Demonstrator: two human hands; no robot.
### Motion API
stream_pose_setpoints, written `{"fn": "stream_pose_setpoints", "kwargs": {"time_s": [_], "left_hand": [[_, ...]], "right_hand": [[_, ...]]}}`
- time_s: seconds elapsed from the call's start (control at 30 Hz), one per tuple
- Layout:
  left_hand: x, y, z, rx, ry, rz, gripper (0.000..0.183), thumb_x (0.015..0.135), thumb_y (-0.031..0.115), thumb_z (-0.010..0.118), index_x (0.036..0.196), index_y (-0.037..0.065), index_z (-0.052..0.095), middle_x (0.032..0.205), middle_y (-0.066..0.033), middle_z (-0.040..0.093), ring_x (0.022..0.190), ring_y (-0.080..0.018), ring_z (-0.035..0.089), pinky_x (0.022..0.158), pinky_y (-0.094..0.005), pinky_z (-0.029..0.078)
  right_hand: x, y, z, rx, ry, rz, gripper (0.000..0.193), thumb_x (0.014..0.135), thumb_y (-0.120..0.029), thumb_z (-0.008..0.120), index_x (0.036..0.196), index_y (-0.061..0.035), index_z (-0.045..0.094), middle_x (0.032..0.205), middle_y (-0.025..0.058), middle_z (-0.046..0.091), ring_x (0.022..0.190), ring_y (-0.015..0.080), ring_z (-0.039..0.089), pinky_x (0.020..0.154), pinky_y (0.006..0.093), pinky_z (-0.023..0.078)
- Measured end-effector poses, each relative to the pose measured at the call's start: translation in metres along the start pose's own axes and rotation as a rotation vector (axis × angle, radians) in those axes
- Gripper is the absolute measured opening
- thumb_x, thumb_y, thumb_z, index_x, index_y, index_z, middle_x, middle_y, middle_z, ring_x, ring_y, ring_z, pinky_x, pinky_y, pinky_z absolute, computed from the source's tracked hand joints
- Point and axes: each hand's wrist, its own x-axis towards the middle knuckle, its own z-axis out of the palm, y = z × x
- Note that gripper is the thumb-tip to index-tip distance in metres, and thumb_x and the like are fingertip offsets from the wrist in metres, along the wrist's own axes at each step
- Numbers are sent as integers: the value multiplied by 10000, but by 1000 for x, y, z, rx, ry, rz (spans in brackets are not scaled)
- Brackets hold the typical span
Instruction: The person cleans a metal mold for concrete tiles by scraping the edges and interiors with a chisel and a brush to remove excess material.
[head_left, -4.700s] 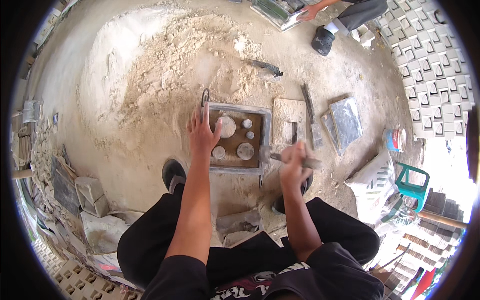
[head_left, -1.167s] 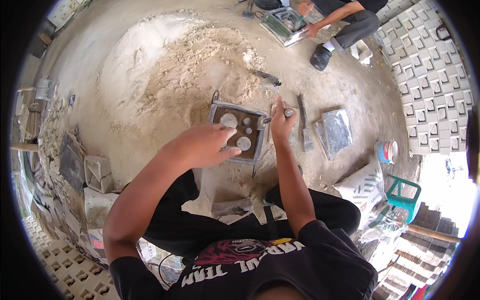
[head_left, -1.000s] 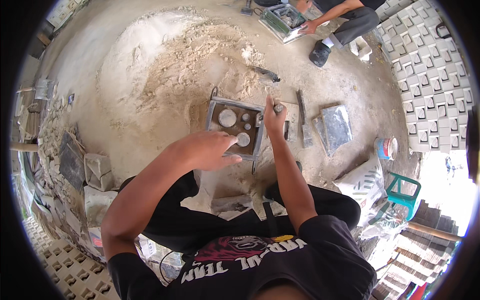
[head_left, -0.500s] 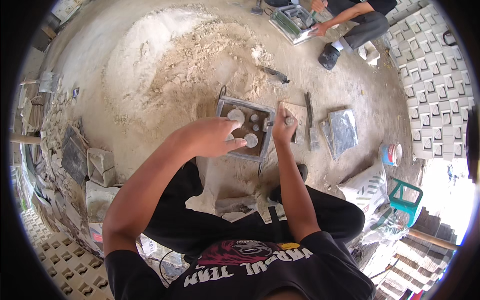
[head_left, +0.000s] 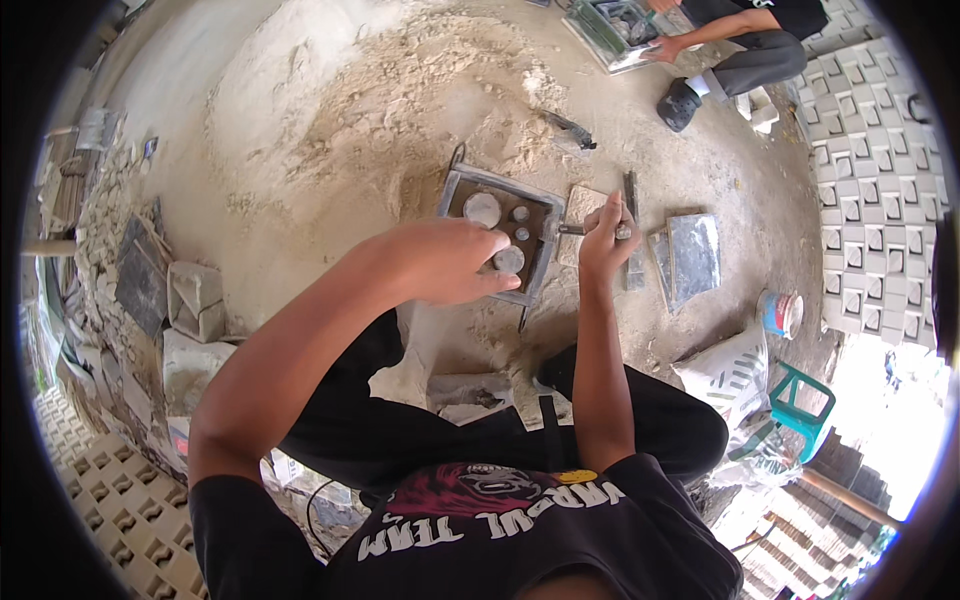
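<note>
left hand (head_left: 455, 262): grip part-open about a grey disc (head_left: 509, 260) inside the frame (head_left: 543, 262) on the floor (head_left: 680, 170); firm hold cannot be confirmed. right hand (head_left: 608, 240): grip closed around a tool (head_left: 572, 230) beside the frame.

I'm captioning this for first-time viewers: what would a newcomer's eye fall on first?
Probably the pale, powdery mound across the upper left. Then the rectangular frame of round pieces at centre, with the left hand over its near-left corner and the right hand gripping a handled tool beside it. The green stool stands out at lower right.
</note>
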Motion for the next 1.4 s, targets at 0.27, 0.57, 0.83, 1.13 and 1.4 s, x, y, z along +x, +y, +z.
{"fn": "stream_pose_setpoints", "kwargs": {"time_s": [0.27,0.57,0.83,1.13,1.4], "left_hand": [[9,6,-5,16,-27,-16,628,929,494,502,1310,-5,500,1243,-214,573,1163,-348,546,982,-420,437],[7,2,-2,-21,-54,-38,610,940,470,496,1322,-5,491,1278,-207,556,1185,-343,535,995,-423,430],[0,8,-7,-11,-15,-13,618,943,473,493,1331,-8,483,1300,-215,542,1207,-334,525,1005,-410,425],[30,-10,-6,-41,61,-63,621,937,461,506,1345,-6,465,1307,-218,534,1219,-344,514,1018,-411,412],[108,-148,111,-8,467,-621,709,934,485,463,1445,22,298,1474,-197,349,1352,-384,344,1086,-555,282]], "right_hand": [[-13,-18,1,1,71,-14,437,977,-216,541,569,-96,439,493,-29,398,454,66,351,429,245,233],[-9,-7,15,-5,28,-2,432,964,-185,552,571,-94,398,512,-34,389,475,56,337,450,257,236],[-14,-3,12,1,99,40,371,954,-166,565,616,-86,435,551,-30,406,501,45,348,456,242,261],[-18,20,3,-121,70,-29,366,930,-147,592,608,-71,434,561,-28,403,531,54,350,470,259,280],[-18,32,-9,-45,109,94,384,926,-169,606,612,-17,445,579,-39,386,583,80,337,521,303,294]]}}
